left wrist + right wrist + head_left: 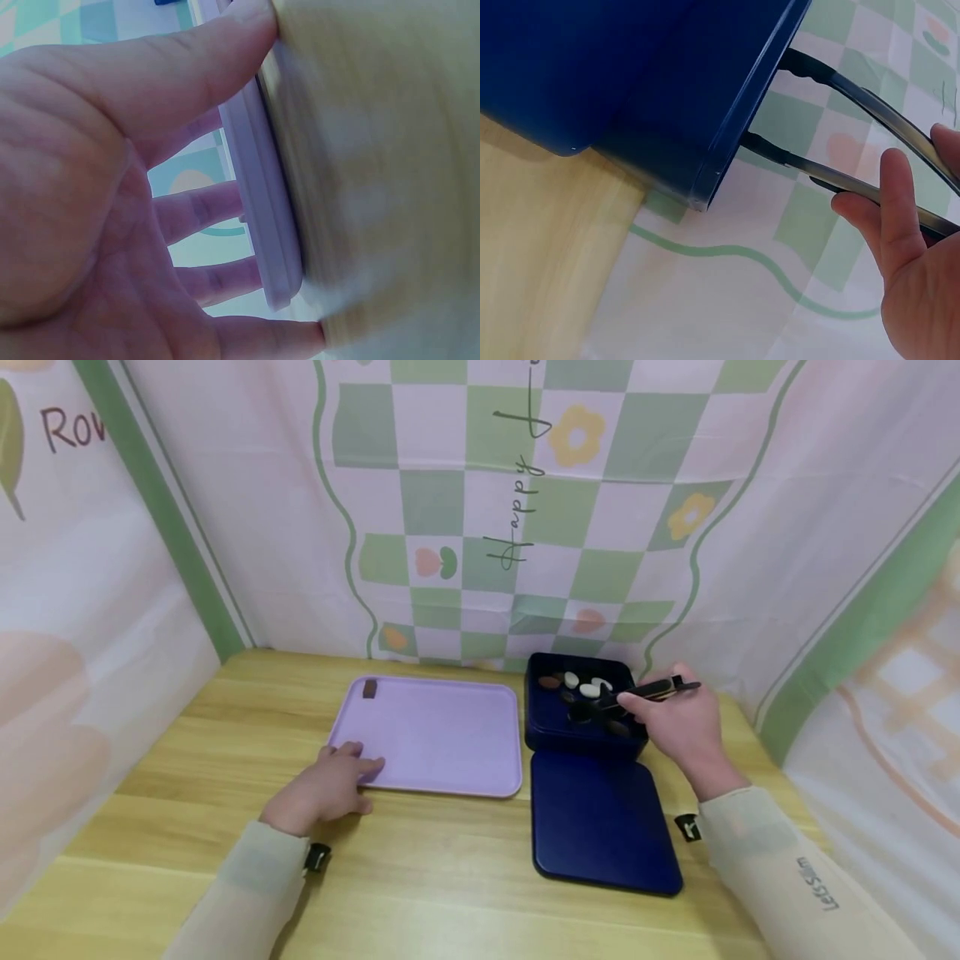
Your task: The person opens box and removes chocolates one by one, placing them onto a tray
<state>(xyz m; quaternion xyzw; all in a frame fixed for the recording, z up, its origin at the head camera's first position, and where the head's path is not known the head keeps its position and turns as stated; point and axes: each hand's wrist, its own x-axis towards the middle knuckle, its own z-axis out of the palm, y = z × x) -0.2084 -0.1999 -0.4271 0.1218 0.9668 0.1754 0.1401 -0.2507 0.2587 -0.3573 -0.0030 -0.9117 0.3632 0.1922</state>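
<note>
My right hand [684, 722] grips a pair of black tongs [660, 690], whose tips reach down into a dark blue box [585, 743]. Inside that box lie several stones, among them a white stone [590, 691] and a reddish-brown stone [549, 682]. In the right wrist view the tongs' arms [900, 124] stand apart; the box wall [697, 112] hides their tips. At the lavender tray [442, 735], my left hand [330, 789] rests on the near left corner with its fingers spread. A small dark brown piece [370, 689] lies in the tray's far left corner.
A dark blue lid [606, 822] lies flat in front of the box on the wooden table [442, 877]. Behind the tray and box hangs a printed cloth [495, 510], and further cloth closes off both sides.
</note>
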